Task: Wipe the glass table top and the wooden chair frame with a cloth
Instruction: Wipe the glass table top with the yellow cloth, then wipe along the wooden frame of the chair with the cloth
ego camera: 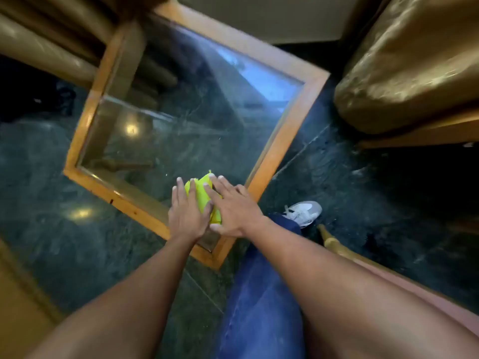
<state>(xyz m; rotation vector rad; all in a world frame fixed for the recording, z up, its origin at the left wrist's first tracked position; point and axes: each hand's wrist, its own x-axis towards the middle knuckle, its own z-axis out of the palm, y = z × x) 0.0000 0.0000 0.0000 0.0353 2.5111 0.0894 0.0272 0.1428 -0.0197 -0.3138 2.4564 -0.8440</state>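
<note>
A bright yellow-green cloth (202, 193) lies bunched on the glass table top (181, 120), near the table's closest corner. My left hand (188, 212) presses flat on the cloth's left side, fingers spread. My right hand (232, 207) presses on its right side, fingers laid across it. Both hands cover most of the cloth. The glass sits in an orange wooden frame (280, 149) and reflects ceiling lights. A wooden chair arm (334, 243) pokes out below my right forearm.
A gold-brown upholstered sofa (414, 63) stands at the right, with another cushioned seat (39, 47) at the far left. The floor (350, 182) is dark green marble. My leg in blue jeans (256, 294) and a white sneaker (303, 212) sit beside the table corner.
</note>
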